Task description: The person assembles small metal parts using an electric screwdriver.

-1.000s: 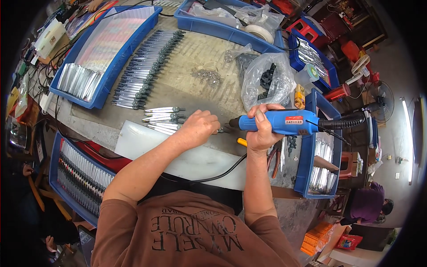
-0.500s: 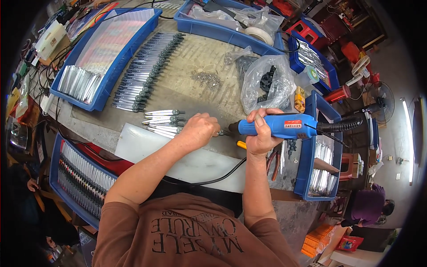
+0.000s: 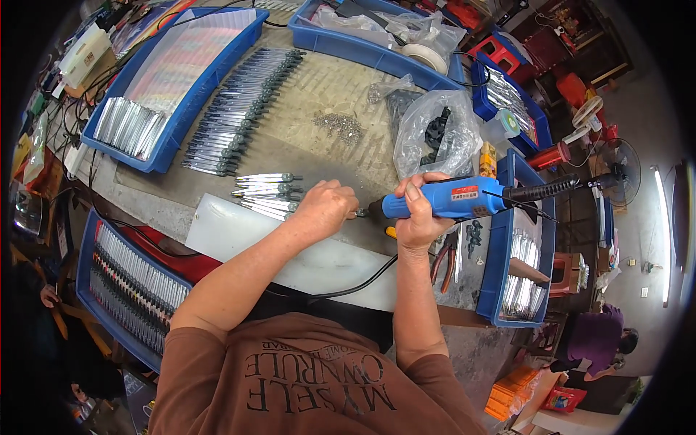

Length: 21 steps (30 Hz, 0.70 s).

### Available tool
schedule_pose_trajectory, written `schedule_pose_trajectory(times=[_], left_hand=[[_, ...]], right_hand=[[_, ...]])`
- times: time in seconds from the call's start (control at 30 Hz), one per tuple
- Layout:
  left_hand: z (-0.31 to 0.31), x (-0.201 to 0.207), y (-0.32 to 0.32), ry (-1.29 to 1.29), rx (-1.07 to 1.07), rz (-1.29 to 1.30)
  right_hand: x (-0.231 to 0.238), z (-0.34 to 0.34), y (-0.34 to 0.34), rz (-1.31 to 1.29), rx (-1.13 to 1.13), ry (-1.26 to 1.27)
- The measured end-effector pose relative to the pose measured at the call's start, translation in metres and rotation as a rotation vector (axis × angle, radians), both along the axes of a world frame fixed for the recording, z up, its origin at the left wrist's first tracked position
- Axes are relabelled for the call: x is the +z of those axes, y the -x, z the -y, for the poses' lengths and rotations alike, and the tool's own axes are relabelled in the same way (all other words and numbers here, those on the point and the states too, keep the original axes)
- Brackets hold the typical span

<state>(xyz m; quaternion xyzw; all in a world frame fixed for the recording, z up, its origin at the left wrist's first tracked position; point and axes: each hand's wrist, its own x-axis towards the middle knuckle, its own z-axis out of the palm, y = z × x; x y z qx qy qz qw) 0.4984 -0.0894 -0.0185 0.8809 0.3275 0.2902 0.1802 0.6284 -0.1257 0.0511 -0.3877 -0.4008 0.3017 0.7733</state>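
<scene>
My right hand [image 3: 418, 217] is wrapped round a blue electric screwdriver [image 3: 455, 198], held almost level with its black nose pointing left. My left hand [image 3: 328, 210] is closed on a piece mostly hidden by the fingers. Only its small shiny end shows, right at the screwdriver's nose. Just left of that hand, several slim silver pieces with dark ends [image 3: 267, 190] lie fanned out, partly over a white board [image 3: 239, 235]. Farther back, a long row of similar pieces [image 3: 243, 109] lies side by side. A pile of small metal bits [image 3: 341, 126] is spread beyond my hands.
Blue trays of silver pieces stand at the far left [image 3: 156, 165], near left [image 3: 85, 279] and right [image 3: 493, 304]. A clear plastic bag [image 3: 413, 148] with black parts sits behind the screwdriver. Red-handled pliers [image 3: 449, 270] lie near my right wrist. A black cord [image 3: 355, 291] crosses the board.
The screwdriver has shifted slightly left, its nose now at the piece in my left hand, and its cord end has tipped upward in the picture. My left hand has hardly moved.
</scene>
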Motion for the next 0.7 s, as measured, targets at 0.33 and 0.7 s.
schedule_pose_trajectory(times=[0.33,0.7], left_hand=[[0.001,0.0,0.002,0.023,0.004,0.011],[0.001,0.003,-0.001,0.045,-0.002,0.01]], right_hand=[[0.0,-0.01,0.01,0.075,0.013,0.083],[-0.005,-0.027,0.012,0.412,0.01,0.146]])
